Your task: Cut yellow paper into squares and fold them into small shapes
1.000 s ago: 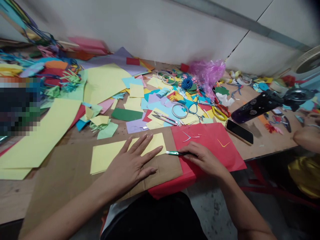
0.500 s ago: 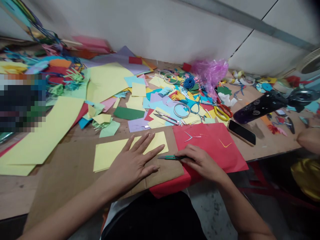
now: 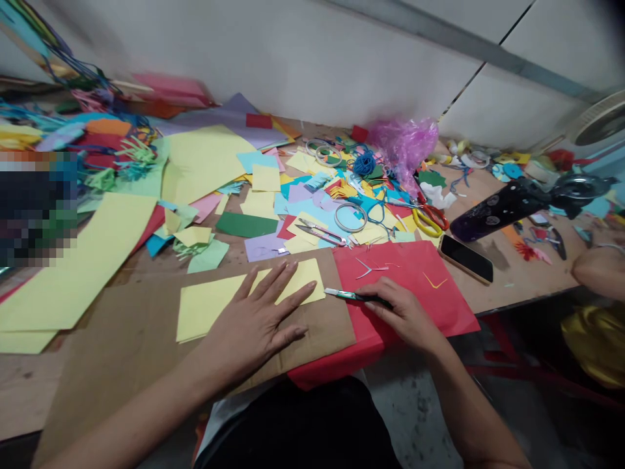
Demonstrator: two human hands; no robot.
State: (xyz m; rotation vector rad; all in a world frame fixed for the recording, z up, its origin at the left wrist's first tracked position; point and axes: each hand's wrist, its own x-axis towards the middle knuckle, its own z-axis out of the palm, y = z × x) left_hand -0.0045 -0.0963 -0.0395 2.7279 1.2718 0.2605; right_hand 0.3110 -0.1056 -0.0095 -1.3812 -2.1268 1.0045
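My left hand (image 3: 261,309) lies with fingers spread over a folded or stacked sheet of pale yellow paper (image 3: 202,306). The paper rests on a brown cardboard sheet (image 3: 131,339). In my right hand (image 3: 400,309) is a slim craft knife (image 3: 349,296) with a green and dark handle. Its pale blade end points left, close to the yellow paper's lower right corner; whether it touches is hard to tell. Beneath that hand lies red paper (image 3: 439,309) carrying thin paper slivers (image 3: 366,268).
Paper scraps, blue yarn (image 3: 364,163) and tape rings (image 3: 350,217) crowd the back. Small snips (image 3: 322,232) and red-and-yellow scissors (image 3: 430,218) lie among them. A phone (image 3: 466,258) and a dark bottle (image 3: 493,208) are at right, near another person's arm (image 3: 598,267).
The knife has moved slightly up and right, from over the cardboard to beside the yellow paper's corner, and its blade has turned. My left hand stays on the paper.
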